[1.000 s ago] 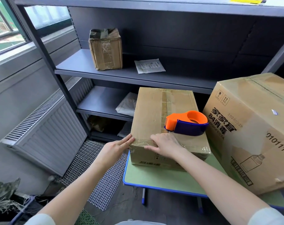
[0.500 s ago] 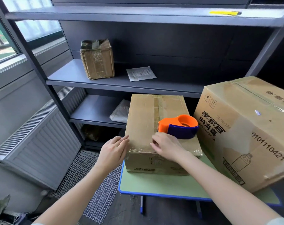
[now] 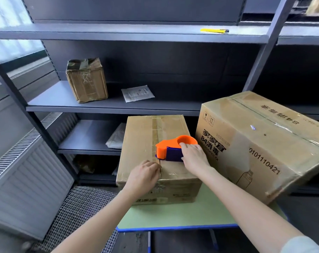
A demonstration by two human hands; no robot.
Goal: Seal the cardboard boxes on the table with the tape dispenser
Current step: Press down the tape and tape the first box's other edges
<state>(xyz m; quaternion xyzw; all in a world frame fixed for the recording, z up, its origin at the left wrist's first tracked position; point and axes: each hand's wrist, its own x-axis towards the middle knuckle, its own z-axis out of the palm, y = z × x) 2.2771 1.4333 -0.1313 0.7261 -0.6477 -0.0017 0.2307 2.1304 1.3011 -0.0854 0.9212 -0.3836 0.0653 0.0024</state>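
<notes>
Hands (image 3: 143,177) (image 3: 194,157) on box (image 3: 140,136) and tape dispenser (image 3: 168,147)

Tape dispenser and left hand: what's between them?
Head view: only a short stretch of the top of the smaller cardboard box, along its taped centre seam, separates the tape dispenser from the left hand; nothing else lies there.

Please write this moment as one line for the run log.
right hand: grips orange-and-blue plastic tape dispenser on small brown cardboard box | left hand: curled at box's near seam edge, grip unclear
</notes>
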